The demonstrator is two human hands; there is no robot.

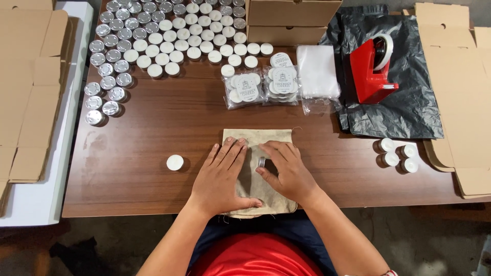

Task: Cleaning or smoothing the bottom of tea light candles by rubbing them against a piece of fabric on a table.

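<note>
A beige cloth (pixel 258 138) lies flat at the near edge of the brown table (pixel 153 122). My left hand (pixel 221 176) rests palm down on the cloth's left half, fingers spread. My right hand (pixel 285 168) lies on the right half and pinches a small tealight in a metal cup (pixel 262 162) against the cloth between thumb and fingers. A single white tealight (pixel 175 162) stands on the table to the left of the cloth, clear of both hands.
Several tealights fill the far left (pixel 153 36); a few more stand at the right (pixel 397 154). Clear packs of tealights (pixel 262 86), a stack of clear bags (pixel 317 71), a red tape dispenser (pixel 372 66) on black plastic, and cardboard boxes (pixel 289 20) lie beyond.
</note>
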